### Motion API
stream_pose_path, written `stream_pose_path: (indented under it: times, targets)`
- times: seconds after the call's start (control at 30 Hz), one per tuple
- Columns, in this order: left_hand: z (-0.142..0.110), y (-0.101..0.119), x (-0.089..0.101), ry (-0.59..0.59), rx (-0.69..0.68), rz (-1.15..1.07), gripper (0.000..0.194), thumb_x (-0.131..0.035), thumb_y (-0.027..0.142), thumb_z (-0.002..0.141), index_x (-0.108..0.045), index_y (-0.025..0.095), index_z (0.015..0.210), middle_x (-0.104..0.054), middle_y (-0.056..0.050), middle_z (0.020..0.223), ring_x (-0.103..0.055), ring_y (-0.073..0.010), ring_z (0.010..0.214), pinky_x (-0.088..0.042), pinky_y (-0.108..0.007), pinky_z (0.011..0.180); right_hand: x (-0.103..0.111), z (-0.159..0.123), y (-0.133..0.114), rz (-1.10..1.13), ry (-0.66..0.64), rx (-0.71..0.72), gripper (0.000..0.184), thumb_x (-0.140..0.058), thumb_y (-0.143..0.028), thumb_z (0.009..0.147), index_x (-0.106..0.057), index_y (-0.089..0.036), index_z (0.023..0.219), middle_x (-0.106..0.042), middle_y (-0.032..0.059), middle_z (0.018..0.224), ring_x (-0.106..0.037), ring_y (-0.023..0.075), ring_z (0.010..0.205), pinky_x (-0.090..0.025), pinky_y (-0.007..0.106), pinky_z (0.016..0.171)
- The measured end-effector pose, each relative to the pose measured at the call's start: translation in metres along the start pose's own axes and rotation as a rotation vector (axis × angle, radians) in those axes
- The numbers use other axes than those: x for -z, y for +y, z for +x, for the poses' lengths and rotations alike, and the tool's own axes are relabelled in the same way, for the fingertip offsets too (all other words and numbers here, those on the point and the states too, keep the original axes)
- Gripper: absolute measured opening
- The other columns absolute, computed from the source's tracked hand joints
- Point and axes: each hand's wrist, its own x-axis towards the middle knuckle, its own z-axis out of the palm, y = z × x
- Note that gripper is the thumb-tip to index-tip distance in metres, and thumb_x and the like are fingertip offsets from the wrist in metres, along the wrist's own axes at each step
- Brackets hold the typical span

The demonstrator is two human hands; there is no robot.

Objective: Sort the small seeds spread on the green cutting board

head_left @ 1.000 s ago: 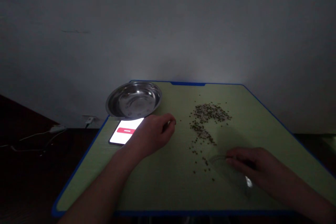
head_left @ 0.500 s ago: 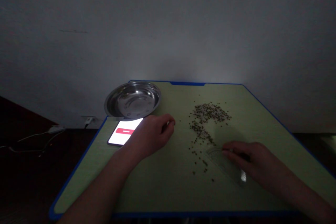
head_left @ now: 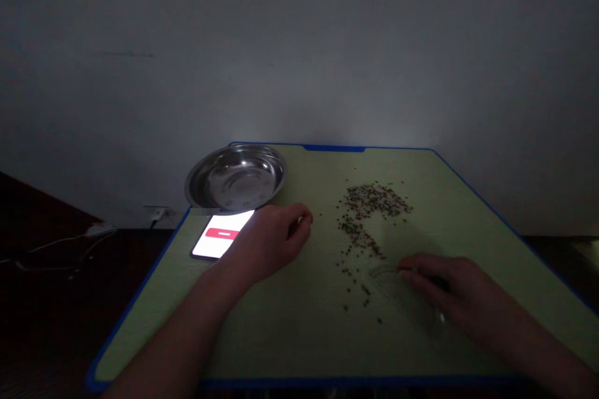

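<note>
My left hand (head_left: 283, 234) is closed in a pinch above the table, just right of the phone; whatever is between its fingertips, if anything, is too small to make out. My right hand (head_left: 442, 283) pinches the edge of a flat, clear plastic piece (head_left: 397, 293), blurred and partly covered by the hand. Small dark seeds or beans (head_left: 374, 199) lie scattered in a curved patch beyond my right hand. Several loose ones trail toward the near side, left of the plastic.
A shiny steel bowl (head_left: 243, 184) stands at the table's far left. A phone (head_left: 218, 237) with a lit screen lies in front of it, partly behind my left wrist. The pale green table (head_left: 299, 336) has a blue rim and meets a wall. Cables (head_left: 100, 230) run at left.
My right hand has shifted slightly to the right with the clear plastic piece. The left hand and the seeds look unchanged.
</note>
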Motion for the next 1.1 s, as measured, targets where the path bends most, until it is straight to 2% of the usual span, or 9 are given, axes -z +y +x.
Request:
stream_pose_path:
  times: [0.1,0.33,0.6,0.9,1.1]
  targets:
    - [0.0,0.0,0.0,-0.003,0.002,-0.009,0.024,-0.041,0.027,0.087,-0.063,0.017,0.082,-0.056,0.002,0.059,-0.046,-0.0086,0.05,-0.026,-0.023,0.05,-0.003,0.002,0.0,-0.016,0.007,0.014,0.03,-0.042,-0.038,0.091,-0.069,-0.025,0.085,-0.074,0.002,0.082,-0.067,0.0189,0.071,-0.051,0.031,0.063]
    - [0.001,-0.001,0.0,-0.005,-0.007,0.004,0.024,-0.041,0.027,0.088,-0.062,0.017,0.08,-0.057,0.002,0.061,-0.046,-0.0089,0.052,-0.026,-0.024,0.052,-0.002,0.013,0.005,-0.085,0.129,-0.011,0.031,-0.043,-0.039,0.09,-0.071,-0.025,0.088,-0.075,0.0037,0.082,-0.068,0.0214,0.07,-0.051,0.032,0.06]
    - [0.0,-0.002,0.0,-0.003,-0.006,-0.005,0.024,-0.041,0.026,0.087,-0.063,0.017,0.083,-0.058,0.002,0.06,-0.047,-0.0088,0.051,-0.026,-0.024,0.051,-0.003,0.022,-0.003,-0.104,0.052,0.071,0.029,-0.042,-0.035,0.092,-0.068,-0.024,0.088,-0.073,0.0034,0.079,-0.065,0.0186,0.066,-0.049,0.032,0.063]
    - [-0.001,0.0,0.001,-0.001,-0.013,0.01,0.023,-0.041,0.026,0.087,-0.062,0.018,0.082,-0.059,0.001,0.062,-0.049,-0.0091,0.053,-0.027,-0.024,0.052,-0.009,0.034,-0.02,-0.194,0.07,0.111,0.028,-0.043,-0.033,0.092,-0.069,-0.025,0.091,-0.073,0.0018,0.081,-0.067,0.0196,0.073,-0.048,0.032,0.065]
    - [0.0,0.0,0.0,-0.011,-0.008,0.015,0.024,-0.041,0.027,0.088,-0.063,0.018,0.082,-0.06,0.001,0.062,-0.049,-0.0095,0.053,-0.026,-0.024,0.051,-0.012,0.028,-0.018,-0.17,0.134,0.082,0.03,-0.043,-0.035,0.091,-0.071,-0.025,0.091,-0.074,0.0014,0.077,-0.067,0.0181,0.065,-0.049,0.03,0.06]
